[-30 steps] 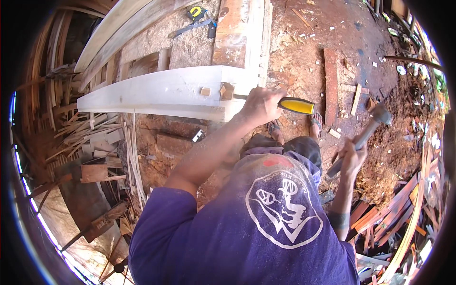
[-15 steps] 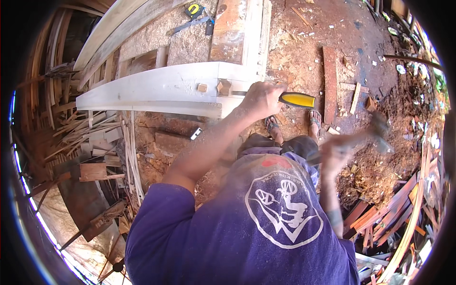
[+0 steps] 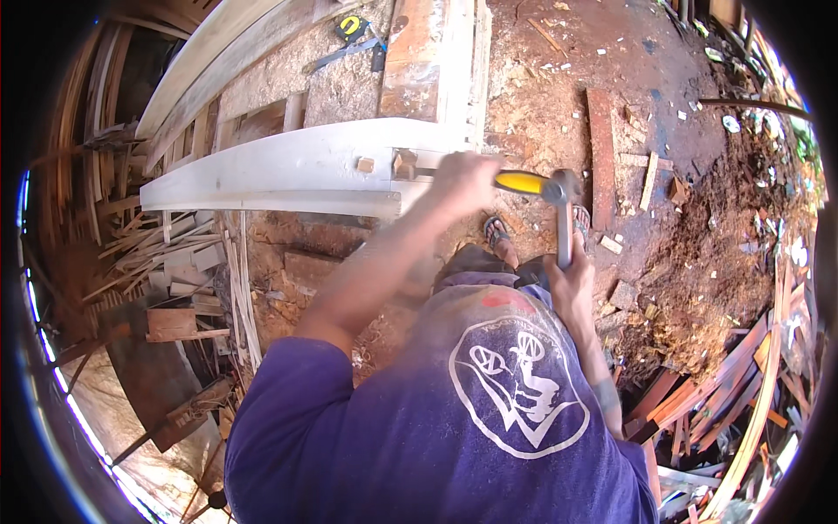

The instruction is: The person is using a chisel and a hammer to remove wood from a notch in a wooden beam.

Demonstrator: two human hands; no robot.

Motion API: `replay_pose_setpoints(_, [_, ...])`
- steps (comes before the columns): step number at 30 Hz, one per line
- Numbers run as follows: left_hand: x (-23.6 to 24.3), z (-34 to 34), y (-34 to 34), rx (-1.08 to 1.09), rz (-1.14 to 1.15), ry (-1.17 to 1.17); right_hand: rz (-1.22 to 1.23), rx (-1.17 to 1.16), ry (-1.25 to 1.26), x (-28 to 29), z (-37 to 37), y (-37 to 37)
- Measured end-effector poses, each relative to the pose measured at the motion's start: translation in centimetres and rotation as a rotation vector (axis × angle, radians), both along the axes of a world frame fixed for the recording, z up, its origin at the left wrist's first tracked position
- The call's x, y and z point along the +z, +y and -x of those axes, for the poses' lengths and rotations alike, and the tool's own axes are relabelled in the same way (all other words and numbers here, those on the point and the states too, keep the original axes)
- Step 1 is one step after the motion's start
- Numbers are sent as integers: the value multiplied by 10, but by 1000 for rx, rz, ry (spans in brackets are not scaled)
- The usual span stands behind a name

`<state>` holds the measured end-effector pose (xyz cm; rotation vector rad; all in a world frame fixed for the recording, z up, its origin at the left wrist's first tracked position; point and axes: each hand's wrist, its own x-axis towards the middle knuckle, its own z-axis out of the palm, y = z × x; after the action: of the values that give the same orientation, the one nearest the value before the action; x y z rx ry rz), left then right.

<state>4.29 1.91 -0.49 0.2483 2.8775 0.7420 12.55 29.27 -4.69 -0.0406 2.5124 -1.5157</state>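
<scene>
My left hand [image 3: 465, 183] is closed round a chisel whose yellow and black handle [image 3: 521, 182] sticks out to the right of my fist. Its blade points left, toward a small wooden block [image 3: 404, 164] at the right part of a pale, curved plank [image 3: 288, 162]. A second small block [image 3: 365, 164] sits on the plank a little further left. Low on the right, my right hand [image 3: 572, 279] grips a hammer [image 3: 565, 231] by its shaft. The hammer's head is at the butt end of the chisel handle, seemingly touching it.
Beyond the plank lie a yellow and black tape measure [image 3: 351, 29] and a square-like metal tool [image 3: 345, 54]. A reddish board [image 3: 601, 157] rests on the dirt floor to the right. Scrap wood is heaped at left [image 3: 175, 253] and lower right [image 3: 698, 393].
My right hand has swung the hammer from the far right in to the end of the chisel handle. My left hand and the chisel have shifted slightly left.
</scene>
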Motion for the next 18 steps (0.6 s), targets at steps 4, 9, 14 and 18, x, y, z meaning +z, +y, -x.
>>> replay_pose_setpoints(4, [-15, -11, -18, -30, 76, 58, 242, -281, -127, -6, 34, 50])
replay_pose_setpoints(9, [0, -10, -12, 17, 81, 13, 466, -613, 117, 42, 53, 61])
replay_pose_setpoints(14, [4, -5, -12, 37, 41, -24, 324, -196, -51, 13, 14, 14])
replay_pose_setpoints(18, [31, 9, -45, 287, -247, -145, 191, -73, -37, 15, 12, 2])
